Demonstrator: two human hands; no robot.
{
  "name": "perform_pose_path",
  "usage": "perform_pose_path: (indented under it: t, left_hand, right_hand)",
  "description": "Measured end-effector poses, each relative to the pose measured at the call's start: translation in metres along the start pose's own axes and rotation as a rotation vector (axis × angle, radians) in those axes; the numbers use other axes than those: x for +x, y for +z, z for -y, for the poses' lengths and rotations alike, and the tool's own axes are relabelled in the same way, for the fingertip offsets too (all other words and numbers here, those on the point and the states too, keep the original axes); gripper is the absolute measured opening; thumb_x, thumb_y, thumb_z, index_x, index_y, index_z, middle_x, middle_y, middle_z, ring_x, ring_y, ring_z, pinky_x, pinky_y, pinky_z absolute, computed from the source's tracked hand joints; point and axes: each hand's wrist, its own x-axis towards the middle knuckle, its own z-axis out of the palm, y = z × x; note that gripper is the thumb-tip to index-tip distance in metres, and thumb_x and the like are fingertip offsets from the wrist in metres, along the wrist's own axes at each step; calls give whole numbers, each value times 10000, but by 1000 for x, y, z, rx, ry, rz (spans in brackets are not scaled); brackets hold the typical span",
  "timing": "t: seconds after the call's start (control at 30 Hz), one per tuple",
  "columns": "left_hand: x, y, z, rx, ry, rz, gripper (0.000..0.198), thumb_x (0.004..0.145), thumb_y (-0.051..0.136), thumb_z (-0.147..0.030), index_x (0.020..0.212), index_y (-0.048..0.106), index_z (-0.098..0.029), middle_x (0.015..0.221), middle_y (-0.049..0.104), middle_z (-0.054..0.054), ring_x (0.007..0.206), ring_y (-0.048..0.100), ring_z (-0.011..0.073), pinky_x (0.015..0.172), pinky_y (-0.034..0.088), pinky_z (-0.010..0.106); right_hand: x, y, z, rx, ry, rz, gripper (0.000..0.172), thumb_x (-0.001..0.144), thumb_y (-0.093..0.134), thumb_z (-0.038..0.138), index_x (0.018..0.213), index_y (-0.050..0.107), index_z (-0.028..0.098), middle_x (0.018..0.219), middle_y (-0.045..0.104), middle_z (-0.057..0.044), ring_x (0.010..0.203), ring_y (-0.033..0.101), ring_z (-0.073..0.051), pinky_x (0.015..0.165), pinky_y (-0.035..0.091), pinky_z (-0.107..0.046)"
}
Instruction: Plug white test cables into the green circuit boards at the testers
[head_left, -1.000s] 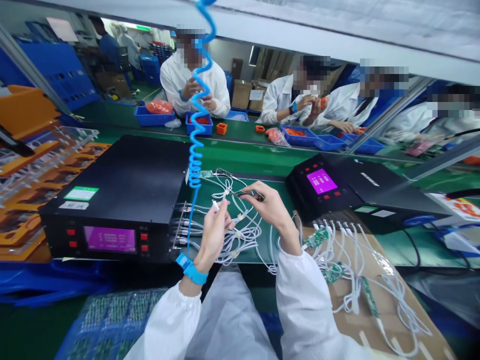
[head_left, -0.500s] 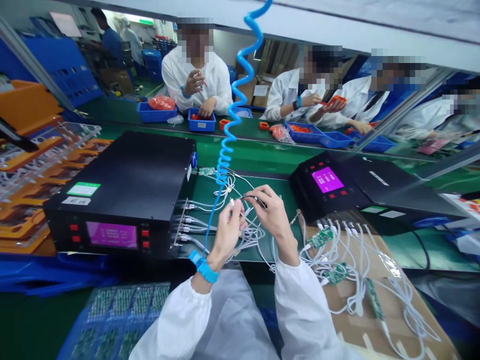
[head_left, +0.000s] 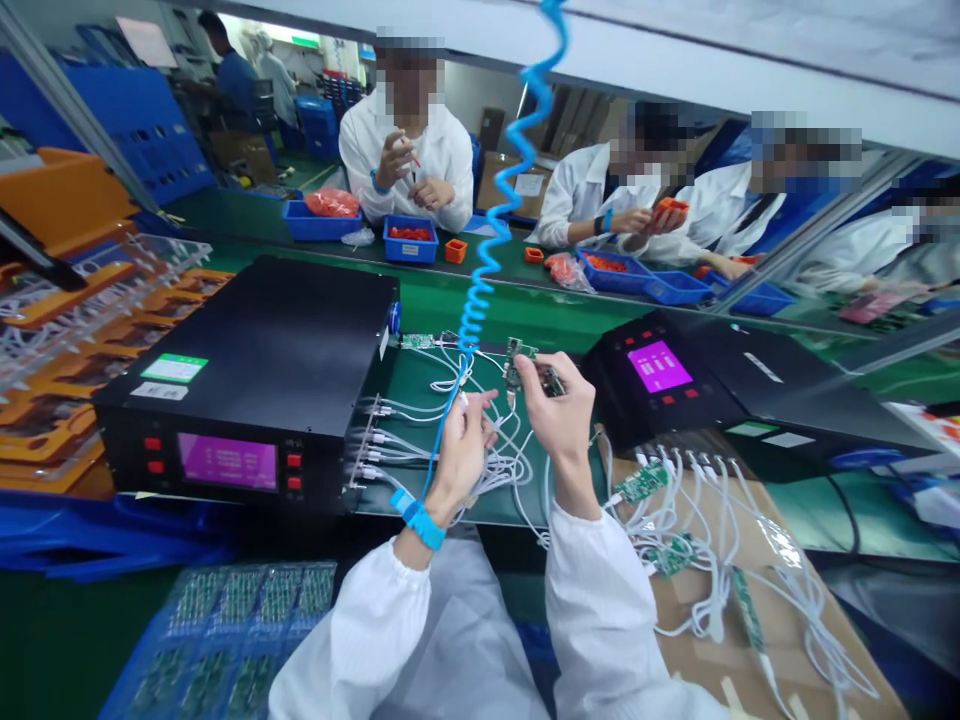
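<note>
My right hand [head_left: 559, 405] grips a green circuit board [head_left: 514, 365] upright between thumb and fingers. Part of another dark green board [head_left: 553, 382] shows within its curled fingers. To the left, my left hand [head_left: 466, 440] is closed on a small white cable plug [head_left: 463, 400] at its thumb tip. It wears a blue wrist strap [head_left: 418, 518] joined to a blue coiled cord [head_left: 480, 270]. The board and the plug are apart. White cables [head_left: 510, 470] lie tangled beneath both hands.
A black tester [head_left: 240, 360] with a pink screen stands left, cables plugged into its side. Another black tester [head_left: 675, 375] stands right, above cabled boards on cardboard [head_left: 810, 600]. Blue trays of boards [head_left: 225, 630] sit lower left. Co-workers in white sit across the bench.
My right hand has moved slightly right, away from my left hand, and turned its board upright so that the green face shows. The left hand keeps the plug.
</note>
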Motion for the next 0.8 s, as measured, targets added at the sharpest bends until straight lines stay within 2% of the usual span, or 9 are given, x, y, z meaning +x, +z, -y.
perform_pose_path:
  t: [0.13, 0.23, 0.33, 0.43, 0.57, 0.63, 0.8]
  left_hand:
    - [14, 3, 0, 13, 22, 81, 531, 911, 667, -710, 925, 530, -197, 601, 400, -86, 528, 341, 71, 514, 320, 190]
    - [15, 3, -2, 3, 16, 136, 554, 866, 723, -709, 902, 508, -200, 621, 436, -84, 516, 334, 57, 496, 291, 175]
    - [13, 0, -5, 52, 6, 148, 547, 880, 702, -710, 910, 540, -189, 677, 492, -57, 531, 366, 54, 481, 274, 169]
    - [12, -2, -6, 140, 21, 166, 529, 922, 655, -695, 900, 593, -169, 683, 477, -43, 555, 387, 63, 481, 284, 172]
    - [13, -3, -10, 163, -5, 222, 515, 935, 648, -668, 848, 588, -164, 666, 442, -49, 535, 353, 58, 470, 275, 173]
    - [15, -2, -11, 163, -14, 214, 520, 930, 650, -671, 835, 581, -164, 658, 433, -51, 526, 348, 56, 464, 271, 172]
    - [19, 4, -12, 116, -23, 109, 548, 900, 671, -694, 800, 547, -170, 651, 426, -54, 513, 344, 53, 449, 272, 168]
  right_hand:
    - [-3, 10, 14, 68, 61, 42, 321, 921, 723, 503, 806, 674, 208, 751, 594, 17, 649, 502, -128, 616, 437, -279]
    - [0, 13, 14, 81, 101, 59, 352, 905, 726, 523, 789, 663, 197, 738, 588, 17, 625, 484, -123, 599, 433, -284]
    - [5, 13, 13, 64, 106, 64, 377, 900, 722, 528, 748, 640, 193, 698, 564, 20, 626, 473, -122, 611, 418, -279]
    - [8, 14, 10, 68, 145, 63, 397, 884, 722, 545, 730, 631, 191, 680, 541, 21, 647, 464, -126, 630, 407, -276]
    - [10, 18, 2, 101, 202, 31, 399, 851, 740, 534, 697, 611, 189, 645, 495, 33, 634, 422, -121, 622, 376, -274]
    - [12, 23, -3, 125, 230, 13, 392, 841, 739, 531, 702, 622, 184, 644, 503, 32, 632, 420, -120, 621, 369, -275]
    - [20, 38, -12, 143, 251, 4, 401, 829, 717, 552, 702, 628, 182, 659, 542, 19, 652, 448, -127, 645, 388, -284]
